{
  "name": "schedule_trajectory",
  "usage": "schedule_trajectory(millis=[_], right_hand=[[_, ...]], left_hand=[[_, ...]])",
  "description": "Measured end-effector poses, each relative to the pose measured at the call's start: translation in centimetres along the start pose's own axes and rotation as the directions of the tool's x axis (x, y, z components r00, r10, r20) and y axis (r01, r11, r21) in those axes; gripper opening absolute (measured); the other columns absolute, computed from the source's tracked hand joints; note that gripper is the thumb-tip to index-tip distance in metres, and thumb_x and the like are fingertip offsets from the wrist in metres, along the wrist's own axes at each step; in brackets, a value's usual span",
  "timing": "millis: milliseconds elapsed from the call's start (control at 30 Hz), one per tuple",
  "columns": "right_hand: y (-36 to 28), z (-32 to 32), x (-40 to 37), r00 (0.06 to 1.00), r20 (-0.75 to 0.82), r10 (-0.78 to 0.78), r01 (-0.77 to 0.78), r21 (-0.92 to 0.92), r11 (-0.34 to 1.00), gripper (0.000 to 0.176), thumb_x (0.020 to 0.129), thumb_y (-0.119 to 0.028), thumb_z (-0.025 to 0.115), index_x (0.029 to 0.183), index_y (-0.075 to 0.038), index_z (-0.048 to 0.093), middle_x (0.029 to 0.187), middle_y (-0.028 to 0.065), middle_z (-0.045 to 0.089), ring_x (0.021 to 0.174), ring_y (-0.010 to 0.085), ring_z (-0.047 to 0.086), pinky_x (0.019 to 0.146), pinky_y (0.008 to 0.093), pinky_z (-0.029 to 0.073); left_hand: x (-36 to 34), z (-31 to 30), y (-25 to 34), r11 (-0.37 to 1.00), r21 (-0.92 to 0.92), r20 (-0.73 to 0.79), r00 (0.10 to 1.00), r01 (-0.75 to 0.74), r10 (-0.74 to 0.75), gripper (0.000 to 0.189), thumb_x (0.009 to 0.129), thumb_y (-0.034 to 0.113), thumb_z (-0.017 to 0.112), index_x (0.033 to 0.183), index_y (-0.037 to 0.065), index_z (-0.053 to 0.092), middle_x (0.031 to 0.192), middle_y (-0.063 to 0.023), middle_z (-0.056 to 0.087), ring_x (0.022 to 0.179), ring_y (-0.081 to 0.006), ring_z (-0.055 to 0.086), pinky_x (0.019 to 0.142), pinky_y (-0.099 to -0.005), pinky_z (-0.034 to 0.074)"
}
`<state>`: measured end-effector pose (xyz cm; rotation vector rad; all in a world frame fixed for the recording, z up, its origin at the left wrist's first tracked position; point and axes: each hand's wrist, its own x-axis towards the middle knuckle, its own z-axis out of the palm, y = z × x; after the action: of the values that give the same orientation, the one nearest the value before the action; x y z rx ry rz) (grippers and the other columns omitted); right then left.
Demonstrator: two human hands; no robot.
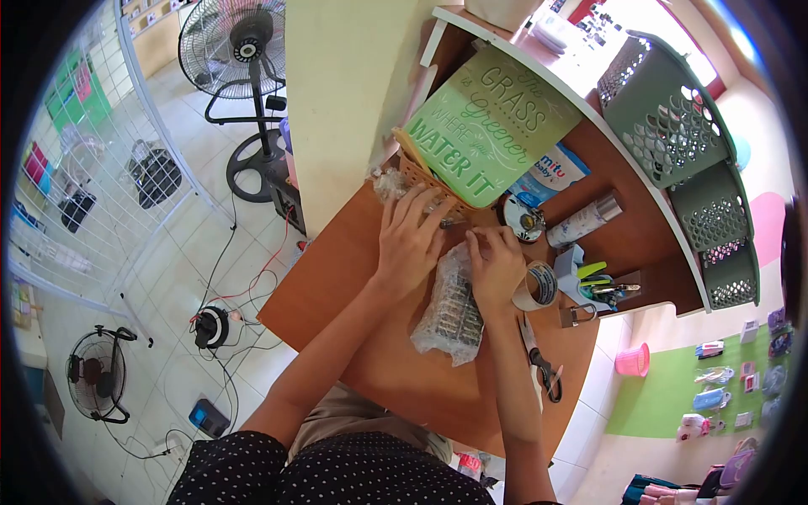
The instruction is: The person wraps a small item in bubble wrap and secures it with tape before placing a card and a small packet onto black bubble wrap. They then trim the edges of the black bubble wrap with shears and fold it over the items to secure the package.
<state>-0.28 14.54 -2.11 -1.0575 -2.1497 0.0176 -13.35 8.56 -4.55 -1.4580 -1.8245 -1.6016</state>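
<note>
Scissors point(539, 362) lie near the tape point(537, 286), bubble-wrapped bundle point(450, 316) just left of it. Left hand point(410, 244) flat on its top, right hand point(497, 265) pinching the wrap. Probably light, squishy, slippery; grab the sides.

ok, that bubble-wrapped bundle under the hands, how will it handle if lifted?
Probably soft outside: the bubble-wrapped bundle shows crinkled, loose wrap, so its ends may flop. The clear film looks glossy, so likely a bit slippery. It lies flat on the desk under the right hand, so rolling seems unlikely.
</note>
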Motion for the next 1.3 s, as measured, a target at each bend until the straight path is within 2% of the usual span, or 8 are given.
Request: schedule_trajectory(millis=[167,400,600,800,867,1100,1167,1300], right_hand=[[-0.5,0.0,-0.1,0.978,-0.122,-0.168,0.171,0.019,0.985,0.007,0.075,-0.017,0.069,0.078,-0.012,0.066,0.082,0.0019,0.056,0.077,0.0224,0.055,0.063,0.0346,0.045],[-1.0,-0.6,-0.7,0.979,-0.102,-0.177,0.169,-0.082,0.982,0.005,0.074,-0.016,0.069,0.077,-0.012,0.067,0.087,0.0002,0.059,0.080,0.0217,0.055,0.068,0.0356,0.042],[0.6,-1.3,0.3,0.952,-0.171,-0.256,0.243,-0.093,0.966,0.011,0.075,-0.017,0.069,0.084,-0.011,0.069,0.106,0.0010,0.064,0.093,0.0215,0.056,0.089,0.0401,0.038],[-0.7,-1.4,0.4,0.971,-0.103,-0.214,0.223,0.079,0.972,0.024,0.074,-0.019,0.070,0.097,-0.012,0.070,0.108,0.0030,0.064,0.095,0.0219,0.056,0.093,0.0399,0.035],[-1.1,-1.6,0.4,0.978,-0.072,-0.195,0.204,0.161,0.966,0.031,0.073,-0.019,0.071,0.103,-0.012,0.069,0.109,0.0043,0.064,0.094,0.0229,0.056,0.093,0.0376,0.035],[-1.4,-2.0,0.5,0.998,-0.059,-0.032,0.059,0.539,0.841,0.039,0.077,-0.013,0.068,0.114,-0.004,0.062,0.111,0.0114,0.062,0.093,0.0220,0.058,0.088,0.0367,0.042],[-2.2,-2.2,-0.2,0.993,0.034,0.117,-0.103,0.742,0.663,0.046,0.078,-0.008,0.068,0.121,0.000,0.055,0.111,0.0133,0.060,0.092,0.0179,0.059,0.083,0.0328,0.046],[-3.6,-4.6,-1.4,0.928,0.163,0.335,-0.268,0.916,0.297,0.050,0.077,-0.006,0.070,0.123,0.002,0.052,0.112,0.0123,0.058,0.090,0.0138,0.059,0.080,0.0276,0.047]], left_hand=[[-1.3,1.8,-3.8,0.999,0.050,0.185,0.983,0.002,-0.011,0.024,0.076,0.006,0.059,0.098,0.013,0.066,0.095,-0.0021,0.063,0.098,-0.0204,0.057,0.105,-0.0450,0.028],[-1.3,1.6,-4.4,0.989,0.066,0.251,0.958,0.129,-0.141,0.025,0.074,0.001,0.059,0.094,0.012,0.068,0.092,-0.0045,0.067,0.099,-0.0211,0.059,0.105,-0.0470,0.029],[0.4,0.1,-1.9,0.994,-0.103,0.171,0.983,-0.044,0.062,0.032,0.072,0.007,0.064,0.103,0.009,0.066,0.101,-0.0089,0.065,0.101,-0.0246,0.059,0.104,-0.0434,0.032],[0.1,1.1,-1.4,0.708,-0.586,0.386,0.904,0.395,-0.185,0.026,0.082,0.013,0.062,0.106,0.001,0.063,0.099,-0.0110,0.065,0.090,-0.0195,0.061,0.081,-0.0327,0.048],[0.2,0.9,-1.2,0.312,-0.731,0.553,0.794,0.607,-0.252,0.019,0.084,0.007,0.061,0.102,-0.001,0.063,0.096,-0.0085,0.066,0.081,-0.0134,0.061,0.071,-0.0257,0.050],[0.6,-0.5,-0.7,0.447,-0.756,0.360,0.874,0.478,-0.325,0.014,0.082,-0.002,0.062,0.096,-0.002,0.063,0.090,-0.0073,0.065,0.082,-0.0105,0.060,0.074,-0.0231,0.048],[1.2,-1.5,0.3,0.808,-0.571,0.067,0.989,0.143,-0.128,0.013,0.077,-0.004,0.063,0.090,0.000,0.066,0.079,-0.0068,0.062,0.071,-0.0138,0.060,0.063,-0.0249,0.047],[0.6,-2.8,2.5,0.843,-0.536,-0.051,0.994,0.054,-0.096,0.016,0.074,-0.007,0.064,0.088,0.001,0.067,0.076,-0.0080,0.059,0.066,-0.0172,0.060,0.058,-0.0260,0.047]])
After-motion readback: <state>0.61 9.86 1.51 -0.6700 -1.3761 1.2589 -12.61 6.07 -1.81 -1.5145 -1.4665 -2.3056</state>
